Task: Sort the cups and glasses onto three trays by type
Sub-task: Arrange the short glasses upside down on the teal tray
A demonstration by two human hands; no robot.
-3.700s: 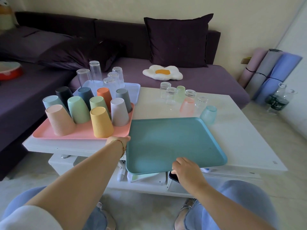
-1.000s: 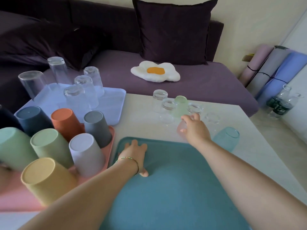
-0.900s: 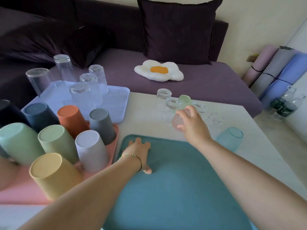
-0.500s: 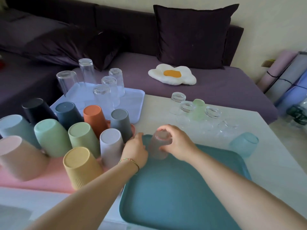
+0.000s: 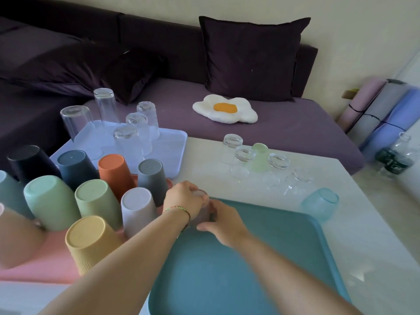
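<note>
A small pink frosted glass [image 5: 201, 209] stands upside down at the far left corner of the teal tray [image 5: 238, 264]. My left hand [image 5: 184, 196] grips it from the top and left. My right hand [image 5: 223, 220] holds its lower right side. Several small glasses remain on the white table: clear ones [image 5: 244, 155], a green frosted one [image 5: 259, 156] and a blue frosted one [image 5: 320, 203]. The pink tray [image 5: 45, 269] at left carries several upturned coloured plastic cups [image 5: 95, 201]. Behind it the lavender tray [image 5: 168, 151] holds several tall clear glasses [image 5: 141, 128].
The white table [image 5: 363, 235] ends at right, with floor beyond. A purple sofa runs behind it with a dark cushion [image 5: 250, 57] and an egg-shaped pillow [image 5: 225, 109]. Rolled mats [image 5: 381, 110] and bottles [image 5: 395, 155] stand at far right.
My right hand fetched the pink glass from the group on the table and brought it to the teal tray's far left corner. My left hand moved off the tray onto the glass.
</note>
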